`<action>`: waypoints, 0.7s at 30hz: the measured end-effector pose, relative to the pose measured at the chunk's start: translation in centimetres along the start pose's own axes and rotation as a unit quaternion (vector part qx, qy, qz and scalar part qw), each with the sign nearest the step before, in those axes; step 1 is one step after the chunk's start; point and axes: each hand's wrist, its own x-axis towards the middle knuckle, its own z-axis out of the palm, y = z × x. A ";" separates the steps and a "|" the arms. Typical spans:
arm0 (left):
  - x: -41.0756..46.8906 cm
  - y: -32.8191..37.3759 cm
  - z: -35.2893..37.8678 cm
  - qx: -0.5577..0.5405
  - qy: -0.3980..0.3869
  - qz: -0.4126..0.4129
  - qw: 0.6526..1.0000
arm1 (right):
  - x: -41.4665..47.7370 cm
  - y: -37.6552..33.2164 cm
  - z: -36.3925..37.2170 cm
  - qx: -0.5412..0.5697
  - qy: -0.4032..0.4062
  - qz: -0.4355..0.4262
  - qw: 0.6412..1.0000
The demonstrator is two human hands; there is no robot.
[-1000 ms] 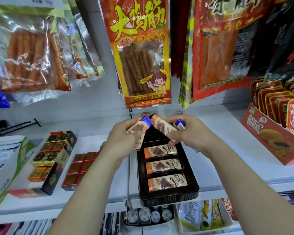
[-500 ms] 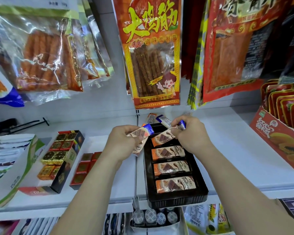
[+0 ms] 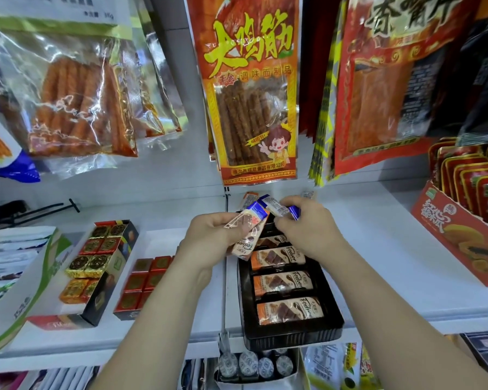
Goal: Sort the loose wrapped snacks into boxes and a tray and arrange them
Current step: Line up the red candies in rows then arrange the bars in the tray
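Note:
A black plastic tray point(image 3: 331, 308) lies on the white shelf with three orange wrapped chocolate bars point(image 3: 282, 282) in its near slots. My left hand point(image 3: 212, 237) grips a small bunch of wrapped bars point(image 3: 247, 229) over the tray's left edge. My right hand point(image 3: 307, 232) is over the far half of the tray, fingers curled on a blue-ended wrapped bar point(image 3: 293, 212). A fourth bar in the tray point(image 3: 268, 241) shows partly under the hands. More loose bars point(image 3: 271, 202) lie behind the tray.
Left of the tray stand a box of red squares point(image 3: 144, 282) and a black box of gold and red foil squares point(image 3: 96, 263). A red carton of packets point(image 3: 462, 243) stands at the right. Large snack bags point(image 3: 251, 88) hang above the shelf.
My right hand has lowered toward the tray and the bar it carried now lies in the tray under my hands. My left hand stays in place with its bunch.

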 end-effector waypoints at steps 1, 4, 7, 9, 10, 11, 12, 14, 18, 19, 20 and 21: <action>-0.2 0.2 0.2 -0.027 -0.005 -0.004 1.000 | -0.1 -0.5 -0.5 0.090 -0.038 0.026 0.995; -0.6 0.4 1.1 -0.107 -0.014 -0.015 0.994 | -1.0 -1.2 -1.2 0.215 -0.165 0.067 0.960; -0.9 0.3 1.9 -0.128 -0.022 -0.022 0.991 | -1.7 -1.1 -1.0 0.228 -0.169 0.060 0.957; -0.8 0.2 2.2 -0.092 -0.009 -0.015 0.996 | -1.5 -1.0 -1.0 0.252 -0.144 0.081 0.954; -0.7 0.3 2.2 -0.074 0.004 -0.008 0.997 | -1.3 -0.9 -1.1 0.249 -0.140 0.087 0.954; -0.7 0.3 2.1 -0.058 0.020 0.001 0.998 | -1.1 -0.8 -1.1 0.237 -0.141 0.086 0.957; -0.5 0.4 1.9 -0.038 0.037 0.013 0.999 | -1.0 -0.7 -1.2 0.222 -0.148 0.083 0.960; -0.3 0.5 1.5 0.017 0.062 0.034 0.997 | -1.0 -0.5 -1.7 0.192 -0.168 0.066 0.965; 0.0 0.3 0.9 0.101 0.049 0.053 0.992 | -1.1 0.0 -2.6 0.172 -0.183 0.026 0.968; 0.0 0.2 0.9 0.113 0.039 0.056 0.991 | -1.1 0.0 -2.7 0.181 -0.187 0.019 0.965; 0.0 0.2 0.9 0.121 0.030 0.057 0.990 | -1.1 0.0 -2.7 0.190 -0.190 0.014 0.963; 0.0 0.1 0.9 0.123 0.025 0.058 0.990 | -1.1 0.1 -2.6 0.196 -0.188 0.009 0.962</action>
